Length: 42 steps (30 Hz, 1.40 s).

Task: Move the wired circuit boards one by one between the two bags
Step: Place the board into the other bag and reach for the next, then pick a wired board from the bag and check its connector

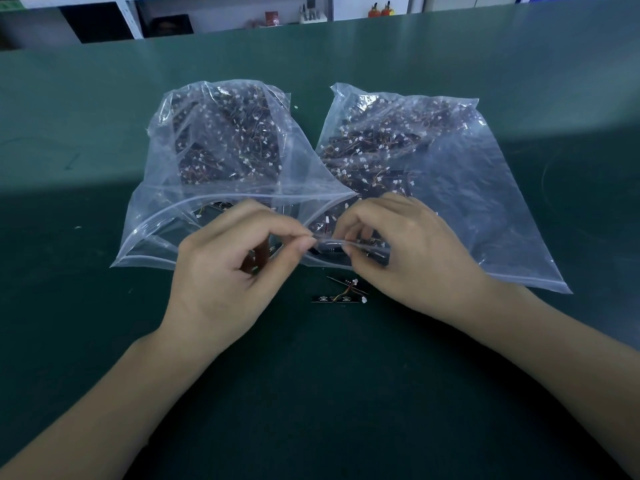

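Observation:
Two clear plastic zip bags lie side by side on the green table, each holding several dark wired circuit boards with white connectors. The left bag has its mouth gaping toward me. The right bag lies flatter. My left hand pinches the plastic rim of the right bag's mouth between thumb and forefinger. My right hand pinches the same rim a little to the right. Two loose circuit boards with coloured wires lie on the table just below my hands.
The green table stretches far behind and to both sides of the bags. Shelving with small items runs along the back wall. A faint circular mark shows on the mat at the right.

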Tool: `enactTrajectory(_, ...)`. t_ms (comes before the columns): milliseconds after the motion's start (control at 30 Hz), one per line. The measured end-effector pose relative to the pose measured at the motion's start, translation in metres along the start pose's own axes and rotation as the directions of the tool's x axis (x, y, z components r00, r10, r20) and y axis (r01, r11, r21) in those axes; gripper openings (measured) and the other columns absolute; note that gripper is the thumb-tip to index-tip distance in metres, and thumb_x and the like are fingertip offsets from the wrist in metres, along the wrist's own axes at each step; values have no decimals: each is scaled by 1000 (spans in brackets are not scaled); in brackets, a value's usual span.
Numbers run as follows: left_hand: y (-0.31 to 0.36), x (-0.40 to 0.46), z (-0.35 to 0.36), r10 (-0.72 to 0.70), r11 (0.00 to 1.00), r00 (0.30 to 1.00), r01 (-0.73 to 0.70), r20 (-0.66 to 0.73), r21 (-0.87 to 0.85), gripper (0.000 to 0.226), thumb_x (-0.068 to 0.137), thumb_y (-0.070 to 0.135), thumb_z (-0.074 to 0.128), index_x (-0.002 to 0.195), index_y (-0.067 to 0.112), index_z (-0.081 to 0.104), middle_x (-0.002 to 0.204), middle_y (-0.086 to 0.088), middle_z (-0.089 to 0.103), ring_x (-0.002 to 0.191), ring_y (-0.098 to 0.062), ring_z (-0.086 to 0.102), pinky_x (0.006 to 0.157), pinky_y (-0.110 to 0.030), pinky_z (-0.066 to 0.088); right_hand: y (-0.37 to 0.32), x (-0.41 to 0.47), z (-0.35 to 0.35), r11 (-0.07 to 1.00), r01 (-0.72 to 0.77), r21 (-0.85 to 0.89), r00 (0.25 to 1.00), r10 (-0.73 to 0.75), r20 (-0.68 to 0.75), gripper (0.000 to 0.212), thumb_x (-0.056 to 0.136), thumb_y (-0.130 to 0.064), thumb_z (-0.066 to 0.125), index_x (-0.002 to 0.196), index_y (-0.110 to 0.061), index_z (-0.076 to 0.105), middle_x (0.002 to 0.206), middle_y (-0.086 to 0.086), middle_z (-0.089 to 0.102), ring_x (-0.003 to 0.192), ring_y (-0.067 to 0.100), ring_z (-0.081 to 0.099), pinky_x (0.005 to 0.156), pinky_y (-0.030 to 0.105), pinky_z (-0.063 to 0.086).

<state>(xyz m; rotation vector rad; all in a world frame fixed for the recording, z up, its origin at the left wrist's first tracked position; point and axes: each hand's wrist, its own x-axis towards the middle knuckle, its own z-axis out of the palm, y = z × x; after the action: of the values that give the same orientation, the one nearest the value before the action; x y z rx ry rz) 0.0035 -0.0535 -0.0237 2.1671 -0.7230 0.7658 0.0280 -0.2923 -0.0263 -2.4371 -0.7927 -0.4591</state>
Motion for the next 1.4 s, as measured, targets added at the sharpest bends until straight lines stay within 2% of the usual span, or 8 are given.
enactTrajectory(133,-1,0,1,46,999,999,-45,23,-15,9,97,18,81,95,10,83,92,3,73,77,-5,64,70,-15,45,0,-1,-2,998,-27,60,993,33,-115,19,91,-9,77,104,-21,71,94,-15,69,88,7,61,84,31,53)
enactTrajectory(300,-6,-1,3,137,989,988,-141,69,53,9,97,20,82,95,13,86,95,2,77,85,-15,74,73,-32,58,-1,-2,-3,990,-35,138,979,62,-196,18,93,-9,77,106,-21,71,94,-17,69,87,10,63,75,35,55)
enactTrajectory(400,-10,-1,7,138,978,988,-148,74,144,11,100,25,80,96,17,87,91,4,75,81,-18,72,63,-41,58,-3,-2,-3,988,-35,152,976,66,-206,18,93,-9,77,105,-22,71,93,-18,68,87,12,64,74,37,55)
enactTrajectory(567,-10,1,12,92,913,986,-139,138,383,9,98,32,79,96,28,87,75,4,53,67,-12,49,48,-28,38,-3,-2,-2,982,-43,184,979,78,-187,17,93,-8,76,103,-21,72,93,-17,68,88,12,64,74,42,56)
enactTrajectory(800,-2,-1,15,19,858,973,-134,230,496,20,98,35,68,109,31,84,70,6,53,54,-27,62,51,-25,33,-5,-3,0,982,-45,183,986,73,-152,17,92,-8,77,102,-21,72,94,-15,69,86,13,63,78,38,54)
enactTrajectory(967,2,-2,11,46,916,981,-117,189,385,22,104,45,65,112,35,83,76,12,65,63,-15,67,52,-23,38,-6,-2,-2,980,-48,194,985,79,-155,16,92,-9,77,101,-21,72,94,-15,69,86,11,63,77,37,55)
enactTrajectory(1100,2,-6,9,117,947,922,-215,369,237,27,103,56,62,114,41,82,82,18,70,70,-5,67,50,-26,47,-7,-3,-2,978,-54,200,985,86,-151,17,90,-9,77,102,-21,72,94,-15,69,86,13,64,77,40,55)
enactTrajectory(1400,6,-5,12,137,946,910,-238,391,222,13,98,43,72,100,37,84,72,16,60,64,-5,55,49,-22,40,-8,-4,-1,978,-66,196,985,94,-141,21,89,-11,80,105,-22,73,94,-14,69,87,14,65,80,43,56)
